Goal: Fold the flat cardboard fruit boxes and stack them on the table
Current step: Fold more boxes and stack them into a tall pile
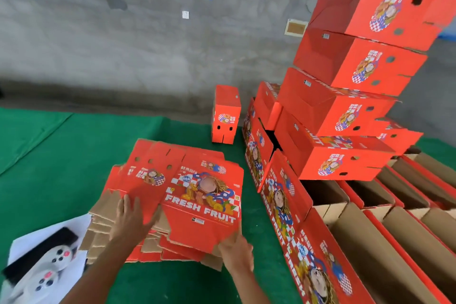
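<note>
A pile of flat red fruit boxes [187, 192] printed "FRESH FRUIT" lies on the green table [61, 168] in front of me. My left hand [132, 217] rests flat on the pile's left side, fingers spread, thumb along a flap edge. My right hand [237, 250] grips the near right corner of the top flat box, fingers curled under its edge. To the right, folded red boxes [350, 116] stand stacked several high, leaning slightly.
A single folded box [225, 115] stands upright behind the pile. Open folded boxes [370, 242] with brown insides lie in a row at the right. A white sheet with a panda picture [42, 261] lies at the near left. A grey wall with posters stands behind.
</note>
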Motion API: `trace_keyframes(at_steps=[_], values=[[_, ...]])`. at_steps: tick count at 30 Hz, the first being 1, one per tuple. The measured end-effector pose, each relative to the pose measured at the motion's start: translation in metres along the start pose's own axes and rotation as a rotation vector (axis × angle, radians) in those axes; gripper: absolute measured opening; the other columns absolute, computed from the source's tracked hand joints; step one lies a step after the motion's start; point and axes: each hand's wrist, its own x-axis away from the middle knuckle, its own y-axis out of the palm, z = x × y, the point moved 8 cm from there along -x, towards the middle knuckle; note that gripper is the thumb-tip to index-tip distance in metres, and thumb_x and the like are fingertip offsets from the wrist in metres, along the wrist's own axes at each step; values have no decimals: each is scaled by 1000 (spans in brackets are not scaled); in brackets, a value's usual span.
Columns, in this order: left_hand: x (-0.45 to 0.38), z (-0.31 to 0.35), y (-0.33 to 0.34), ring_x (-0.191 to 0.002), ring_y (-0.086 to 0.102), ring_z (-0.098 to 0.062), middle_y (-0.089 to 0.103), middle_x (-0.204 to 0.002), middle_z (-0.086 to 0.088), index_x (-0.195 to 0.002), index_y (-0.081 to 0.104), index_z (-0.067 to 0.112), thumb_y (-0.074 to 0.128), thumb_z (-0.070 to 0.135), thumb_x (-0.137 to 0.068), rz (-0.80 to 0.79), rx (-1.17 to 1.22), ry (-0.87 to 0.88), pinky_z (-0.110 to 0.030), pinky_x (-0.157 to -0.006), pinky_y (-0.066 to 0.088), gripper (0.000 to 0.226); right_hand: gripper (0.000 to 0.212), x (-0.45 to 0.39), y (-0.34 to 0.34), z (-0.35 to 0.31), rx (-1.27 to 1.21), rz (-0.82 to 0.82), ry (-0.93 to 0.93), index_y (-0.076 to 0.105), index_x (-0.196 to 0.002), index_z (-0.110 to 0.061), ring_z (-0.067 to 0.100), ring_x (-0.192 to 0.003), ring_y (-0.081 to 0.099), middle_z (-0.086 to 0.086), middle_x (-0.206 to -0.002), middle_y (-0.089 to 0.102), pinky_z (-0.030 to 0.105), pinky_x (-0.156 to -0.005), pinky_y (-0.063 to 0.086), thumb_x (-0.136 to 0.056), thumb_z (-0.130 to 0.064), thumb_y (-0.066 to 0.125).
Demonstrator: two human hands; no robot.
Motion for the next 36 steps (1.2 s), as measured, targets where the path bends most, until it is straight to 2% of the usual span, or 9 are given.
trace_keyframes(at_steps=[3,5,10,13,18,21,23,27,36], values=[[7,14,3,-144,19,-63,22,-157,-40,-159,29,13,35,5,-106,21,-113,132,-70,-120,15,54,24,9,-9,9,-290,51,40,68,-101,-12,14,-80,68,4,-95,72,27,-67,56,-91,-34,66],[6,21,0,-117,51,-66,52,-127,-46,-134,64,6,41,-10,-91,50,-208,195,-73,-99,46,52,20,19,-13,10,-521,73,57,63,-102,-19,13,-81,70,1,-94,73,29,-69,59,-86,-26,74],[20,26,-20,-122,51,-31,50,-132,-16,-138,46,0,39,32,-105,167,-259,146,-40,-108,45,47,49,40,-16,-11,-857,100,-44,52,-125,-24,24,-102,72,4,-116,70,48,-88,61,-86,-16,81],[30,25,-48,-120,59,-27,58,-132,-11,-133,54,10,40,29,-107,148,-89,130,-37,-104,49,35,52,58,-37,-36,-800,249,-120,55,-134,-28,22,-117,63,-2,-126,64,52,-101,54,-89,-17,77],[48,19,-148,-90,69,-44,74,-99,-19,-112,75,16,59,20,-101,452,462,98,-41,-71,52,20,48,50,-148,-90,-632,348,-424,56,-133,-39,16,-126,58,4,-134,62,34,-108,47,-98,-6,62],[61,11,-201,-80,69,-39,71,-76,-13,-88,72,9,68,17,-97,620,739,77,-40,-66,48,13,31,83,-185,-130,-610,557,-687,70,-115,-36,-13,-110,59,-22,-115,70,11,-101,44,-98,-10,68],[72,12,-235,-68,63,-35,63,-67,-5,-82,62,17,66,21,-99,735,801,131,-37,-59,41,18,20,92,-193,-150,-573,532,-788,72,-112,-31,-17,-104,60,-36,-105,69,9,-95,45,-100,-18,66],[95,14,-290,-63,53,-21,61,-77,-6,-125,65,26,58,14,-103,928,975,267,-33,-60,45,26,15,94,-266,-172,-664,379,-885,75,-108,-24,-4,-86,61,-12,-92,73,14,-77,48,-104,-24,60],[61,27,-265,-86,71,-23,78,-99,-3,-104,79,19,58,10,-93,857,1001,64,-33,-77,53,26,43,40,-206,-184,-654,-15,-768,62,-127,-4,3,-116,63,10,-129,64,18,-101,46,-89,15,66]])
